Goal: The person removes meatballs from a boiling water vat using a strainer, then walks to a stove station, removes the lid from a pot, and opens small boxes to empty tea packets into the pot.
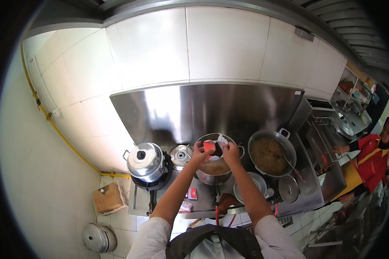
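Note:
Above a large metal pot (216,178) on the stove, both my hands are raised close together. My left hand (199,154) is closed on a small red and white packet (209,146). Crumpled white wrapping (221,140) at the packet's right side is pinched in the fingers of my right hand (231,153). What is inside the packet cannot be made out. Light brown liquid shows in the pot below my hands. On the counter nearer to me lie a red and blue box (192,194) and a pinkish packet (186,206).
A lidded pot (146,160) stands on the left burner, with a metal lid (180,155) beside it. To the right, a wide pan (263,155) holds brown food and a ladle. A perforated tray (244,186) lies nearer. A person in red (369,159) is at far right.

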Demonstrator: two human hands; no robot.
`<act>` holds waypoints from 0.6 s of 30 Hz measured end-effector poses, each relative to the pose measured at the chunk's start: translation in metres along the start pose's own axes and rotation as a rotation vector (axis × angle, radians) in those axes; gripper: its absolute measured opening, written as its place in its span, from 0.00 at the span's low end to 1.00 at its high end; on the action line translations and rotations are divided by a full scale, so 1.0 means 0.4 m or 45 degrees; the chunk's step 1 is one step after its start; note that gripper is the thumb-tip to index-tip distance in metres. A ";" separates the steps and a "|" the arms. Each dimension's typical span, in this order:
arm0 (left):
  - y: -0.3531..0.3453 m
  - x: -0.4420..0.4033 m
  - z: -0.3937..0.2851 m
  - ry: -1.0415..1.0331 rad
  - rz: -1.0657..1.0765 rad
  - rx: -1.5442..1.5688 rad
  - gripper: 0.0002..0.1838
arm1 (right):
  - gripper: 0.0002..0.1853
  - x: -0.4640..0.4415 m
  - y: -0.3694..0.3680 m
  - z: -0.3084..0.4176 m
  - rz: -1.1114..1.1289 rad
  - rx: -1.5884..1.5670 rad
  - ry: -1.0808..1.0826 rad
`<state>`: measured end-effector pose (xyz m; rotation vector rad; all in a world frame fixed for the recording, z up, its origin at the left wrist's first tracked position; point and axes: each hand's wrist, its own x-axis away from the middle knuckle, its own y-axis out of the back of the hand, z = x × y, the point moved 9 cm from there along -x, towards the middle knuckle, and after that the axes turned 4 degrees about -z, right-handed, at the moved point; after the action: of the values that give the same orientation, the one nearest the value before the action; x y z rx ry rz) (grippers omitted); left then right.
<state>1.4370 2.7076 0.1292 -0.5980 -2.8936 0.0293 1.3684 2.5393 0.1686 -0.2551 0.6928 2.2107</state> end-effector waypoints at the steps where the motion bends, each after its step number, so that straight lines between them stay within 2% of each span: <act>1: -0.008 -0.003 -0.028 -0.160 -0.041 -0.203 0.49 | 0.14 -0.007 0.004 0.007 -0.053 0.012 0.030; 2: -0.014 -0.035 -0.027 -0.401 -0.042 -0.193 0.45 | 0.13 -0.011 0.000 0.007 -0.038 0.036 0.033; 4: -0.007 -0.049 -0.041 -0.415 -0.039 -0.225 0.35 | 0.13 -0.019 0.006 0.020 -0.010 0.085 0.039; 5: -0.004 -0.060 -0.050 -0.421 -0.034 -0.241 0.30 | 0.13 -0.025 0.016 0.021 -0.082 0.057 0.099; 8: 0.002 -0.101 -0.017 -0.104 0.061 -0.004 0.19 | 0.13 -0.040 0.042 0.006 -0.222 -0.009 0.229; 11: 0.010 -0.137 -0.004 -0.130 0.048 -0.110 0.16 | 0.12 -0.057 0.057 0.002 -0.188 -0.038 0.271; 14: 0.012 -0.170 -0.020 -0.290 0.013 -0.205 0.17 | 0.12 -0.081 0.047 -0.023 -0.086 -0.053 0.307; 18: 0.016 -0.179 -0.076 -0.695 -0.111 -0.407 0.21 | 0.10 -0.104 0.033 -0.050 0.101 -0.084 0.343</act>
<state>1.5096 2.6848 0.1462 -0.5865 -3.4877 -0.3404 1.3856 2.4949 0.1733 -0.5755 0.7863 2.3011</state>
